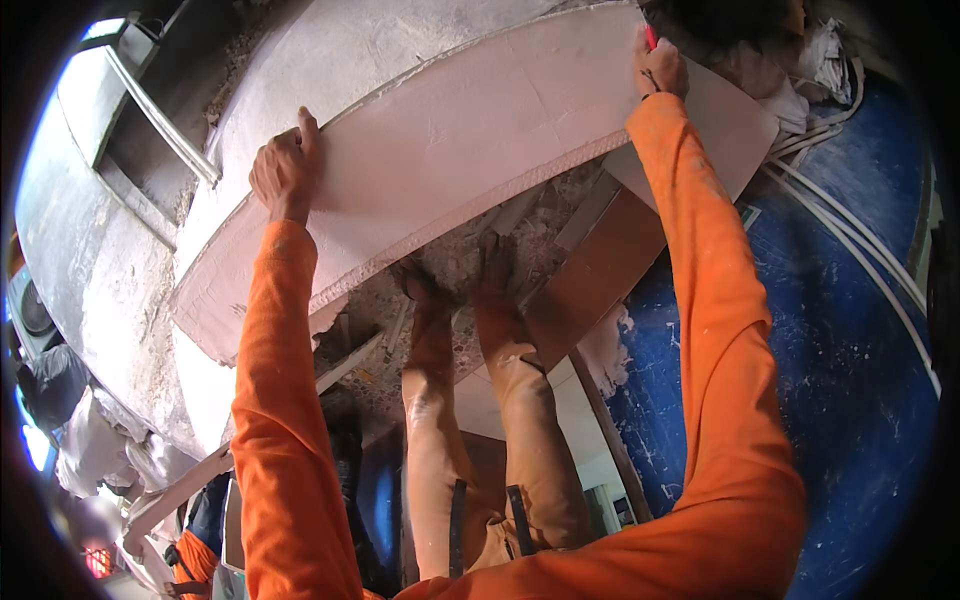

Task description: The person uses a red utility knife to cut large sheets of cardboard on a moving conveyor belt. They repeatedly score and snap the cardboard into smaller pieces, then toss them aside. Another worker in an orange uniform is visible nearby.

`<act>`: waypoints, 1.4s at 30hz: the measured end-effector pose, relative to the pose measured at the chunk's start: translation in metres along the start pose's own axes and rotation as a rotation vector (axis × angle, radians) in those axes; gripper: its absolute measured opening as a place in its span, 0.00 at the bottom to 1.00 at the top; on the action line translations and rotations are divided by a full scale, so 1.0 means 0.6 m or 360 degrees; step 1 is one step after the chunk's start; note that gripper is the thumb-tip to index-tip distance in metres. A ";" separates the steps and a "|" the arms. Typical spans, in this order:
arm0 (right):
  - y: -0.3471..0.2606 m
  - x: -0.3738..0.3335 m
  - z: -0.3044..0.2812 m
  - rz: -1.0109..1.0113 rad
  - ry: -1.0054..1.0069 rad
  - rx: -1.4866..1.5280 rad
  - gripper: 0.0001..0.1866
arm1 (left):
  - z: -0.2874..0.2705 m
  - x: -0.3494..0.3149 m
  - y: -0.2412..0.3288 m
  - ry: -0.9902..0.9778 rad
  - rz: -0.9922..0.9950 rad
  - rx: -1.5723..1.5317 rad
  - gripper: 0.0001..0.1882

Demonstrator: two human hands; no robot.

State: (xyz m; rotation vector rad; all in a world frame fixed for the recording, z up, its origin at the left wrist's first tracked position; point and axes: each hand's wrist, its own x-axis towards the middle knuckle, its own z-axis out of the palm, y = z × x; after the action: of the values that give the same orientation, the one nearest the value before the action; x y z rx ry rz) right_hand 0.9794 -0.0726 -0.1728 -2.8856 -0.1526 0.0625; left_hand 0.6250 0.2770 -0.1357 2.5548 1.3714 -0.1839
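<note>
A long, pale pink board, like plasterboard with a rough, crumbly near edge, lies slanted across the view in front of me. My left hand is closed on the board's far edge toward its left end, thumb up. At the right end of the board, my right hand grips a slim red object. Only a short piece of it shows above the fingers, so its kind is unclear. Both arms reach forward in orange sleeves.
Another pale panel lies beyond my right wrist. Brown board and rubble are around my feet. White pipes cross the scuffed blue surface. White sacks and a person in orange are at lower left.
</note>
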 end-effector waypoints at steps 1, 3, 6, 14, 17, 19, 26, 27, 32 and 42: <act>-0.001 -0.005 0.003 -0.0002 -0.0022 0.0000 0.38 | 0.003 0.000 -0.010 0.0016 -0.0003 0.0020 0.36; 0.011 0.014 0.014 -0.0020 0.0032 0.0030 0.38 | 0.004 0.003 0.002 0.0060 0.0012 0.0020 0.37; 0.039 -0.003 0.037 -0.0009 0.0066 0.0139 0.37 | -0.017 -0.008 0.018 0.0068 0.0013 0.0001 0.38; 0.061 0.000 -0.026 0.0086 0.0027 0.0133 0.37 | -0.051 -0.015 0.041 0.0105 0.0037 -0.0016 0.34; 0.172 0.002 -0.080 0.0087 0.0098 0.0110 0.38 | -0.092 -0.004 0.113 0.0063 0.0285 0.0007 0.34; 0.210 -0.012 -0.098 0.0207 0.0006 0.0014 0.39 | -0.131 0.012 0.166 -0.0003 0.0411 0.0092 0.34; 0.203 -0.218 0.020 0.0629 -0.0301 0.0453 0.42 | -0.125 0.180 0.113 -0.0096 0.0638 0.0453 0.32; 0.173 -0.266 0.034 0.0575 -0.0301 0.0472 0.40 | -0.124 0.197 0.093 -0.0104 0.0645 0.0506 0.30; 0.065 -0.405 0.093 0.0917 -0.0158 0.0782 0.32 | -0.089 0.240 0.038 -0.0071 0.0896 0.0554 0.33; -0.040 -0.465 0.187 0.1441 -0.0371 0.2301 0.29 | 0.063 0.222 -0.011 -0.0322 0.1133 -0.0076 0.34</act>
State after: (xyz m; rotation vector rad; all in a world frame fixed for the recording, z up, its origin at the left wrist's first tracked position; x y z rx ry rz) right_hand 0.6935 -0.0525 -0.2674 -1.3029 0.8059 0.4437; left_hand 0.6934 0.3778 -0.2022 2.7083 0.3441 -0.2600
